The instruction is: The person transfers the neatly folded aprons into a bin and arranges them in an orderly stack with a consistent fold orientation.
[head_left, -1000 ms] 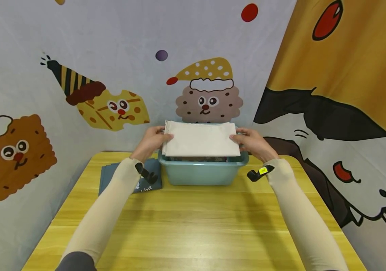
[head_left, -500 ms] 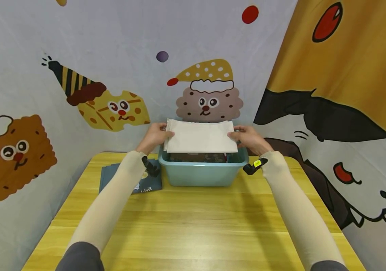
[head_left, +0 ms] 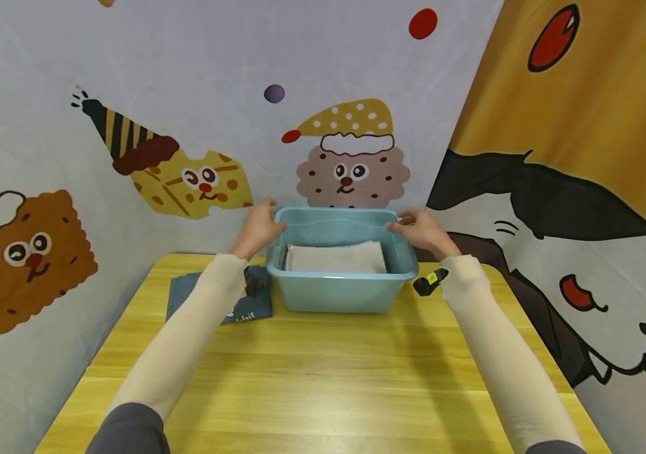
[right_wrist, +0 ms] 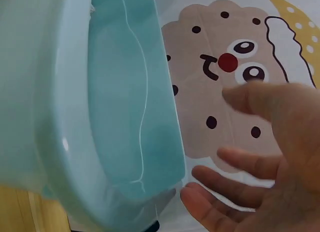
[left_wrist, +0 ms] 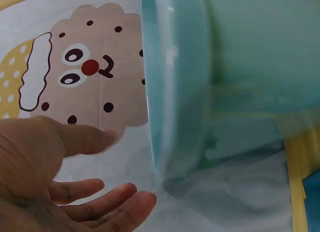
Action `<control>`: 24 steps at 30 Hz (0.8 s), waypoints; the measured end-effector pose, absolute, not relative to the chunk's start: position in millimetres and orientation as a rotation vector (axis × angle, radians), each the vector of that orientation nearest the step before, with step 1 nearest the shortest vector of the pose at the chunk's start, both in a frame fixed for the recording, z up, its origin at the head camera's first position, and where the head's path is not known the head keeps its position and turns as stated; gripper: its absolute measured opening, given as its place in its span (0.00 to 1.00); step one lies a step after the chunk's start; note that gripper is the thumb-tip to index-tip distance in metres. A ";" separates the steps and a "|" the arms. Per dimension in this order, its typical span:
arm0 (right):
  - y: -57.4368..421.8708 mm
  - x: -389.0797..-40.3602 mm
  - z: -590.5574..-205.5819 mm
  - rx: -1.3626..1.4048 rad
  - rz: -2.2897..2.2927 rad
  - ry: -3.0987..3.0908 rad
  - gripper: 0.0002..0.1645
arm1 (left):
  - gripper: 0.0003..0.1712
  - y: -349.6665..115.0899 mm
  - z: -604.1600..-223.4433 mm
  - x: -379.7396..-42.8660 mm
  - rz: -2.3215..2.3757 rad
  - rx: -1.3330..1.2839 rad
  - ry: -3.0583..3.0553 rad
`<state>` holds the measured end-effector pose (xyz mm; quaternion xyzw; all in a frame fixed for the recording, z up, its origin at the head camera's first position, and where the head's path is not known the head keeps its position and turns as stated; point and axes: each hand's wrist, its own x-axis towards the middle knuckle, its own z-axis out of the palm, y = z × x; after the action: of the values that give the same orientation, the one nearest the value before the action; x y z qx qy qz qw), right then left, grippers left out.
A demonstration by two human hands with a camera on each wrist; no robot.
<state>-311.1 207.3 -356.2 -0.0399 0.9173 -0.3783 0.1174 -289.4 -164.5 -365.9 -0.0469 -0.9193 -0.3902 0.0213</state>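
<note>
A folded white cloth (head_left: pixel 336 259) lies inside the light blue plastic basin (head_left: pixel 334 293), below its rim. My left hand (head_left: pixel 257 230) hovers at the basin's left back corner, fingers loosely spread and holding nothing. On the opposite side, my right hand (head_left: pixel 421 231) is by the right back corner, also holding nothing. In the left wrist view the thumb and fingers of the left hand (left_wrist: pixel 75 177) stand apart from the basin wall (left_wrist: pixel 185 92). The right wrist view has the right hand (right_wrist: pixel 260 162) with relaxed fingers close to the basin rim (right_wrist: pixel 65 117).
Left of the basin, a folded dark blue-grey cloth (head_left: pixel 257 306) with white lettering lies on the wooden table (head_left: pixel 323 378), partly behind the left forearm. A cartoon-printed backdrop (head_left: pixel 215 113) hangs right behind the basin.
The folded white cloth went from both hands down into the basin, covering the dark patterned contents seen before. Both hands let go and stay near the rim.
</note>
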 end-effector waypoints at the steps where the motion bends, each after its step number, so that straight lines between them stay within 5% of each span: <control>1: 208.3 -309.6 -356.0 -0.140 -1.085 2.700 0.46 | 0.38 -166.7 -366.4 -288.1 -1.191 -0.159 -2.846; 24: 174.8 -270.5 -379.7 -0.656 -0.814 2.914 0.47 | 0.44 -196.1 -399.9 -254.6 -0.703 -0.541 -2.772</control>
<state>-270.5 174.8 -379.7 -0.2120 0.9410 -0.2629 0.0229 -254.6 -196.1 -399.9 -0.1845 -0.9460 -0.2401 0.1155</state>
